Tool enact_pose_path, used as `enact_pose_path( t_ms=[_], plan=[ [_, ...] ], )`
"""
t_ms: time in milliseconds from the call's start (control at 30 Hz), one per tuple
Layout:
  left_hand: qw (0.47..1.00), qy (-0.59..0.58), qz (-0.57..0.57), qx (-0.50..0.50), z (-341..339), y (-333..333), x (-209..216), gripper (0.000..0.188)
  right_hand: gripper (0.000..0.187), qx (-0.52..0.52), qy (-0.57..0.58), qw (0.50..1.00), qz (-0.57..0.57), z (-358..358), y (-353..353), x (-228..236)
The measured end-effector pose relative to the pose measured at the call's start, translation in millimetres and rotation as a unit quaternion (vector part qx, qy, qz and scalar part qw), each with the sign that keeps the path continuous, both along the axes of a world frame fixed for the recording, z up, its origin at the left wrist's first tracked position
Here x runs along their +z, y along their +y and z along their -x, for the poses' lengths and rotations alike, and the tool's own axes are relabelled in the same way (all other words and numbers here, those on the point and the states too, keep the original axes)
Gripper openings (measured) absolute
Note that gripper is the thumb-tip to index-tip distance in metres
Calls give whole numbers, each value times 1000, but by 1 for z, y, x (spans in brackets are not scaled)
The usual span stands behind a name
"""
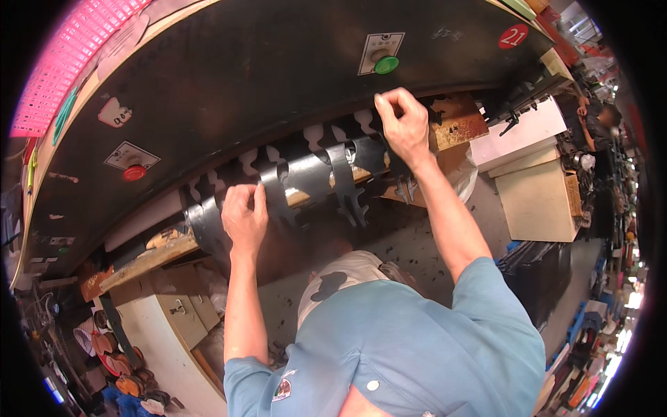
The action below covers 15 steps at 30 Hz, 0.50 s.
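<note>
The black machine panel (243,90) bears two large push buttons, one green button (386,64) and one red button (135,172), and one round red sticker (514,36) toward its right end. At or below its lower edge are two bare hands, one left hand (244,215) and one right hand (404,124), plus black cut-out material (309,172) too overlapped to count. Above its left end sits one pink basket (76,62); beyond its right end, at least one co-worker (603,125)

1. wooden bench (151,263): a black sheet (309,175) with cut-outs lies over it, its strips (342,170) hanging past the near edge.
2. grey floor (581,267): dark scraps (419,235) are strewn about, and a black bundle (535,278) lies at right.
3. cream box (533,205): a white box (522,132) sits on top.
</note>
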<state>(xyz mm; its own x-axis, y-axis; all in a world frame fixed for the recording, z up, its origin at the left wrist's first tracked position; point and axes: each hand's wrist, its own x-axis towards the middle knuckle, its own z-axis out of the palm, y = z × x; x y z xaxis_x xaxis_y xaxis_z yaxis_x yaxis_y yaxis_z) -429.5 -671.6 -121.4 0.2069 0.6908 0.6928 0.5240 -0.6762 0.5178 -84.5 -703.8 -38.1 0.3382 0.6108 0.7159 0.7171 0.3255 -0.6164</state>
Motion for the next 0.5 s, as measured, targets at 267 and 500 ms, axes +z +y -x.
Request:
enact_pose_path(
  t_ms=[267,500],
  plan=[
    [998,36,35,-45,2,5,7,4,25,-48,-175,981,67,30,-12,-74],
    [994,112,-13,-14,-5,4,3,8,21,-31,-196,979,47,28,-10,-76]
  ],
)
